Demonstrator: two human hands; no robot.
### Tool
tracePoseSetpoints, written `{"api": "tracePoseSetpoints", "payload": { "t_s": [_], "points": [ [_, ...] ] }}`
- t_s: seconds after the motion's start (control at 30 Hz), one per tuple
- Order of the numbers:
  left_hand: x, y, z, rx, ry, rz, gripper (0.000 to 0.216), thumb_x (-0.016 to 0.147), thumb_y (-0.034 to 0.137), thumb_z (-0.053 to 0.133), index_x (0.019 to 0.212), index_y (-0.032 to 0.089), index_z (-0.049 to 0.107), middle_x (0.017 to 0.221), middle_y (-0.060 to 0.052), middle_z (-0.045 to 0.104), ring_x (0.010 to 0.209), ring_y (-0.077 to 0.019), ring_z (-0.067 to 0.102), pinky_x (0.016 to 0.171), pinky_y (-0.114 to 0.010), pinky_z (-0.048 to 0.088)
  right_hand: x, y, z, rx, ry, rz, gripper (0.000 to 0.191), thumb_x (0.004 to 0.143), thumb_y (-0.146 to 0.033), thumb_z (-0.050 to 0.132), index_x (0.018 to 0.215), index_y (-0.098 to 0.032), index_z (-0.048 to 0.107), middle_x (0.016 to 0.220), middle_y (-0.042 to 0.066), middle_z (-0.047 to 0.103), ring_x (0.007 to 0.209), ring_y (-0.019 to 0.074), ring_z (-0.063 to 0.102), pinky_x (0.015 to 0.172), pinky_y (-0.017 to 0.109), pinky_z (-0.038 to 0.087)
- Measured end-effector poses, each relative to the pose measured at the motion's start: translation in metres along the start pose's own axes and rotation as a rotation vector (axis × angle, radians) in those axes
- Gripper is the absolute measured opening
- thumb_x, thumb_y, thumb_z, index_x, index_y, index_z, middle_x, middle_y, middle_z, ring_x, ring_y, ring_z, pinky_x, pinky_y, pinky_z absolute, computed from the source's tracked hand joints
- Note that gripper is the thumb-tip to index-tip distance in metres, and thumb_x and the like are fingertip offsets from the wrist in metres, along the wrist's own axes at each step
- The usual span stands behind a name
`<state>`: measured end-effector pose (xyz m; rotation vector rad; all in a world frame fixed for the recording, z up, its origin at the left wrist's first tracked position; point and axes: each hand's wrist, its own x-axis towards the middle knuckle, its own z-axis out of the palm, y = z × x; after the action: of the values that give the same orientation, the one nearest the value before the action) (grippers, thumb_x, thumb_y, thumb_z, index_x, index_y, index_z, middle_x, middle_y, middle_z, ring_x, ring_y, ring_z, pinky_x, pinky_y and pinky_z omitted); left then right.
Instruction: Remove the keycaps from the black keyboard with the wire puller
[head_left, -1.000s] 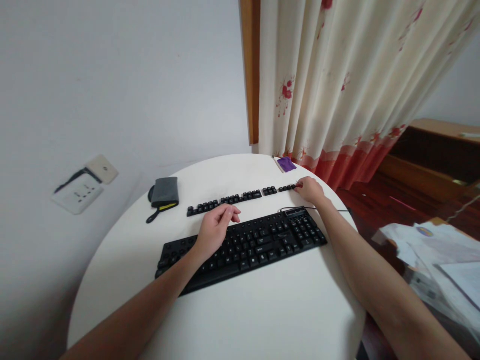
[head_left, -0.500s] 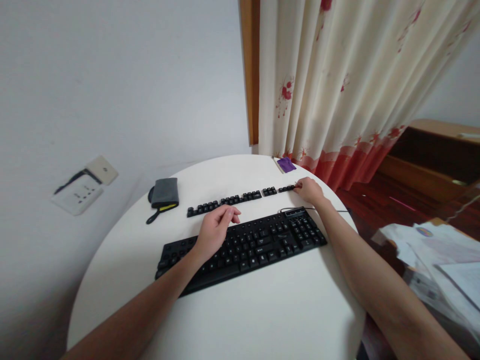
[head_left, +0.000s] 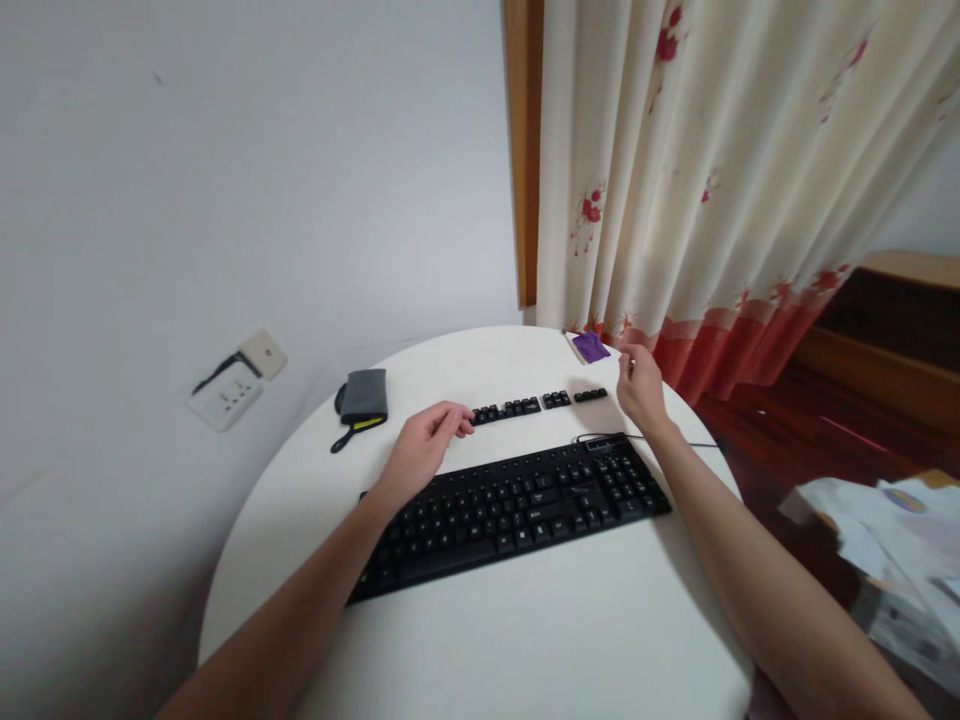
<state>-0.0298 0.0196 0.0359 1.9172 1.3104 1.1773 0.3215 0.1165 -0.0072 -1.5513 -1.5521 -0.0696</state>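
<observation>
Keys (head_left: 523,407), small and black, form a broken row across our round white table (head_left: 585,630), just beyond the back edge of the keyboard (head_left: 517,505). Gaps part the 2 short groups at the row's right end from the rest, and our left hand hides its left end from view. That left hand (head_left: 429,445) has its fingers bent and its thumb close to them, with the fingertips beside the keys; we cannot tell whether it touches or grips any. Our left forearm crosses in front of the keyboard's left side. Our right hand (head_left: 642,388) is above the table's far right side, to the right of the row and apart from it, with its fingers curled in; we cannot make out whether anything is pinched there. Near it, at the table's far edge, lies a purple cloth item (head_left: 591,347). A thin black cable (head_left: 679,441) runs from behind the keyboard toward the right edge, passing by our right wrist. Farther left, a grey pouch (head_left: 364,395) with a dark loop and a yellow strip sits near the wall, below 2 wall plates (head_left: 229,393).
</observation>
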Motion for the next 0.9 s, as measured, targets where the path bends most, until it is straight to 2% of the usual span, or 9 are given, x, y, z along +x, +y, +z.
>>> {"api": "tracePoseSetpoints", "payload": {
  "t_s": [0.17, 0.27, 0.37, 0.47, 0.63, 0.9],
  "points": [
    [0.008, 0.0, -0.046, 0.162, -0.002, -0.137, 0.036, 0.089, 0.048, 0.053, 0.091, 0.018, 0.072, 0.085, -0.009, 0.076, 0.07, -0.0199, 0.066, 0.059, -0.028, 0.048, -0.004, -0.009, -0.008, 0.196, 0.105, 0.033, 0.035, 0.103, -0.035, 0.026, 0.109, -0.016, 0.056, 0.099, 0.012, 0.067, 0.091, 0.0219, 0.062, 0.083, 0.029, 0.045],
    [-0.003, -0.01, -0.06, 0.225, 0.064, -0.215, 0.035, 0.084, 0.048, 0.055, 0.085, 0.017, 0.072, 0.08, -0.009, 0.075, 0.069, -0.0212, 0.066, 0.06, -0.029, 0.049, -0.003, -0.004, -0.009, 0.128, 0.026, 0.134, 0.04, 0.104, -0.032, 0.019, 0.112, -0.015, 0.054, 0.105, 0.013, 0.068, 0.096, 0.0216, 0.063, 0.084, 0.029, 0.044],
    [-0.018, -0.031, -0.068, 0.236, 0.217, -0.241, 0.035, 0.082, 0.046, 0.054, 0.086, 0.016, 0.071, 0.077, -0.008, 0.073, 0.069, -0.021, 0.065, 0.064, -0.03, 0.049, -0.003, 0.007, -0.005, 0.028, -0.144, 0.204, 0.034, 0.1, -0.021, 0.026, 0.111, -0.015, 0.058, 0.107, 0.013, 0.071, 0.099, 0.0223, 0.064, 0.083, 0.03, 0.044],
    [-0.027, -0.055, -0.074, 0.199, 0.364, -0.302, 0.036, 0.081, 0.046, 0.052, 0.087, 0.015, 0.07, 0.077, -0.008, 0.071, 0.069, -0.0206, 0.063, 0.058, -0.028, 0.046, -0.005, 0.016, 0.002, -0.032, -0.26, 0.233, 0.03, 0.09, -0.012, 0.04, 0.111, -0.017, 0.062, 0.106, 0.011, 0.073, 0.1, 0.0247, 0.065, 0.08, 0.031, 0.044],
    [-0.027, -0.076, -0.083, 0.126, 0.417, -0.36, 0.038, 0.079, 0.047, 0.052, 0.088, 0.015, 0.069, 0.076, -0.007, 0.069, 0.066, -0.0185, 0.06, 0.054, -0.025, 0.043, -0.006, 0.021, 0.009, -0.128, -0.406, 0.232, 0.041, 0.083, -0.008, 0.047, 0.118, -0.022, 0.062, 0.115, 0.008, 0.073, 0.105, 0.0253, 0.064, 0.081, 0.032, 0.044],
    [-0.029, -0.08, -0.087, 0.048, 0.453, -0.358, 0.038, 0.081, 0.044, 0.05, 0.097, 0.015, 0.068, 0.075, -0.006, 0.067, 0.064, -0.017, 0.058, 0.053, -0.024, 0.041, -0.003, 0.023, 0.01, -0.163, -0.483, 0.202, 0.042, 0.087, -0.01, 0.047, 0.125, -0.023, 0.06, 0.118, 0.007, 0.072, 0.11, 0.0249, 0.064, 0.082, 0.031, 0.045]
  ]
}}
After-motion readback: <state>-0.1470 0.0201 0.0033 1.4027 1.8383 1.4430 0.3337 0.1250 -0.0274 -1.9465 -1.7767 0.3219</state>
